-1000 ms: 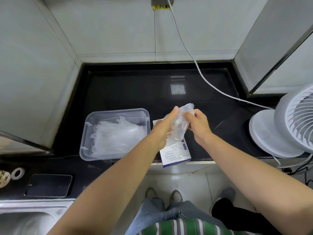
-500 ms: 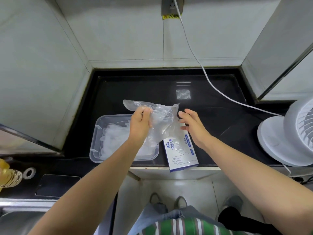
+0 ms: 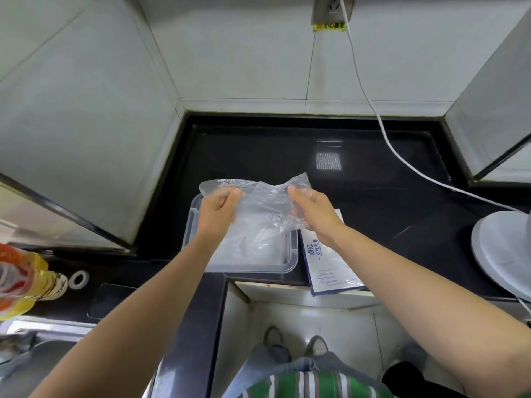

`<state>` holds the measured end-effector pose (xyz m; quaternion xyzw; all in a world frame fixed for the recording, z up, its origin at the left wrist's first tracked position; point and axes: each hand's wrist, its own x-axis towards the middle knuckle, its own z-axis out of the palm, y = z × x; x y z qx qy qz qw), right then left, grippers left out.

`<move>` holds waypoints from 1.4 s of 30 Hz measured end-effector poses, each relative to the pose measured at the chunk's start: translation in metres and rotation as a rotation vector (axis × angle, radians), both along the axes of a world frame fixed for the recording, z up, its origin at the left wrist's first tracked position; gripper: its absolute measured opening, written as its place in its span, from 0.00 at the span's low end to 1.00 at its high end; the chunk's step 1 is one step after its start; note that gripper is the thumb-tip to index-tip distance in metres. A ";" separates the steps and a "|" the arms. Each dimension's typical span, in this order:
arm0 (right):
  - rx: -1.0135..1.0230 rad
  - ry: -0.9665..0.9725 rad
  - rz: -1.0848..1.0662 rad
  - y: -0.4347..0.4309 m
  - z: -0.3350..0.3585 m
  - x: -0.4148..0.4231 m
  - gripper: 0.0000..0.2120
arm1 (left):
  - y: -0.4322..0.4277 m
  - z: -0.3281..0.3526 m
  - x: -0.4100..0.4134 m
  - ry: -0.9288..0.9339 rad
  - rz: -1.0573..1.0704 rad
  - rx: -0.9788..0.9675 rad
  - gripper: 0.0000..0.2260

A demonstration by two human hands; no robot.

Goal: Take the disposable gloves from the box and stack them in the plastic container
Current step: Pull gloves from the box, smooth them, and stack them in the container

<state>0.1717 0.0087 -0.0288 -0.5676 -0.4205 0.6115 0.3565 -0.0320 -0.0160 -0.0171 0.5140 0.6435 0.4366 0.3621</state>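
Now I see my left hand (image 3: 217,211) and right hand (image 3: 311,209) each pinching one clear glove (image 3: 264,205), spread between them, with the plastic container (image 3: 293,255) beneath and the box (image 3: 330,271) just right.

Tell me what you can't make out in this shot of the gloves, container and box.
Head view:
- Stacked gloves in the plastic container: count unreadable, veiled by the held glove and the left hand.
- Opening of the box: covered by the right hand and wrist.
- The fan: cut off by the right edge.
- The bottle: blurred, cut by the left edge.
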 end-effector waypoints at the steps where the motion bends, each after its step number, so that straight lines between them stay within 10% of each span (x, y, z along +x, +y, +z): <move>1: -0.016 -0.025 0.000 0.000 0.000 -0.006 0.15 | -0.001 0.001 -0.005 -0.014 0.000 -0.001 0.12; 10: 0.158 -0.202 -0.059 -0.001 -0.010 -0.042 0.19 | 0.005 -0.005 -0.035 -0.505 -0.060 -0.541 0.20; 15: 0.202 -0.323 -0.064 -0.008 -0.024 -0.063 0.18 | 0.007 -0.019 -0.038 -0.290 0.237 -0.439 0.10; 22: 0.316 -0.390 -0.299 0.005 -0.021 -0.053 0.07 | 0.002 -0.039 -0.051 0.615 0.003 -0.163 0.12; 27: 0.511 -0.381 -0.118 0.007 -0.006 -0.063 0.08 | 0.008 -0.046 -0.038 0.658 -0.088 -0.202 0.17; 35: -0.141 -0.704 0.597 0.000 -0.061 -0.087 0.18 | 0.013 -0.065 -0.028 0.421 0.063 -0.595 0.27; 39: -0.268 -0.722 0.660 -0.004 -0.077 -0.090 0.28 | 0.012 -0.075 -0.034 0.910 -0.188 -0.479 0.21; 42: -0.301 -0.759 0.690 -0.004 -0.082 -0.093 0.31 | 0.007 -0.070 -0.027 0.977 -0.071 -0.017 0.20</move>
